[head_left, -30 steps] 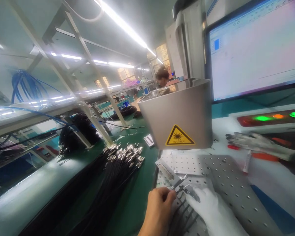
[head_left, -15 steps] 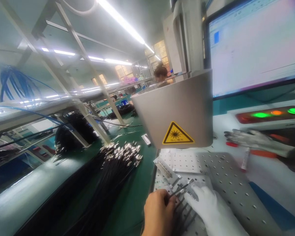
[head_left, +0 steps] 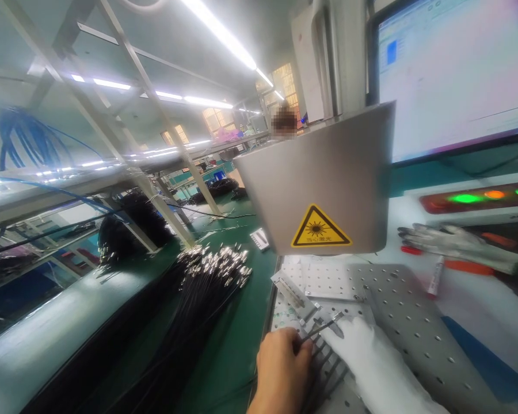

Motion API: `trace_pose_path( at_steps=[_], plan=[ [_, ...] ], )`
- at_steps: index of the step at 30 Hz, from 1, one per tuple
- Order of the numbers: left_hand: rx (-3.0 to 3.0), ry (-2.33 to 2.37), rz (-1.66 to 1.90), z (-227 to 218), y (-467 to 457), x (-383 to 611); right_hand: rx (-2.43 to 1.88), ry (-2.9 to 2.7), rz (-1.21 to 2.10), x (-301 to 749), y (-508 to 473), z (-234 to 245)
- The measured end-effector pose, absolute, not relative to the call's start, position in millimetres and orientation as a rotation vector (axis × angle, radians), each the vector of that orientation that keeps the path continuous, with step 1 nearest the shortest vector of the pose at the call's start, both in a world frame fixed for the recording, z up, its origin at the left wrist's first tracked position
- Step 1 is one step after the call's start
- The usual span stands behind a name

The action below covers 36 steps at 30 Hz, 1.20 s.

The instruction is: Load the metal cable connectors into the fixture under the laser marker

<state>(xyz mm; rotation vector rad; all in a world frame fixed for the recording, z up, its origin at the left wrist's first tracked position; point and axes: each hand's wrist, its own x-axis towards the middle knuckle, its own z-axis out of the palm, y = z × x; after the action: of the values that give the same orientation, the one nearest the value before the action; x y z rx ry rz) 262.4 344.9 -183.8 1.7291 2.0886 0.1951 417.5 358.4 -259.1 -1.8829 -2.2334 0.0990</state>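
My bare left hand [head_left: 281, 368] is closed in a pinch on a thin black cable with a metal tip [head_left: 323, 329], held over a row of cables lying on the fixture. My right hand [head_left: 366, 362], in a white glove, lies flat beside it, fingers pressing on the cable ends at the small metal jig [head_left: 300, 299]. Both hands rest at the near edge of the perforated metal plate [head_left: 406, 322], under the grey laser head with the yellow warning sticker [head_left: 328, 190].
A bundle of black cables with metal tips [head_left: 216, 273] lies on the green bench to the left. A monitor [head_left: 457, 75], a box with green and orange lights [head_left: 479, 198], a spare glove [head_left: 453, 244] and a pen are at the right. Another person works far behind.
My left hand has lifted one cable end up from the row. The gloved right hand has slid slightly right and flattened. The view has shifted a little.
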Motion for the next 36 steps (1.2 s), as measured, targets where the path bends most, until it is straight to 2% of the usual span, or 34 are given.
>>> trace_pose_path(
  at_steps=[9, 18, 24, 27, 36],
  plan=[
    [1.703, 1.750, 0.124, -177.5, 354.7, 259.2, -2.021, -2.020, 0.158, 408.6, 357.9, -253.5],
    [1.734, 1.772, 0.191, -183.9, 354.6, 263.6, -1.956, -2.016, 0.263, 410.5, 360.1, -250.8],
    [1.727, 1.670, 0.673, -174.0, 355.7, 251.9, -1.961, -1.900, 0.290, 406.0, 362.3, -250.8],
    [1.620, 1.551, 0.760, -170.9, 357.9, 246.1, -1.933, -1.901, 0.249, 406.4, 362.7, -253.1],
    [1.982, 1.993, 0.350, -172.6, 344.1, 247.5, -1.978, -1.922, 0.494, 411.5, 371.3, -259.6]
  ],
)
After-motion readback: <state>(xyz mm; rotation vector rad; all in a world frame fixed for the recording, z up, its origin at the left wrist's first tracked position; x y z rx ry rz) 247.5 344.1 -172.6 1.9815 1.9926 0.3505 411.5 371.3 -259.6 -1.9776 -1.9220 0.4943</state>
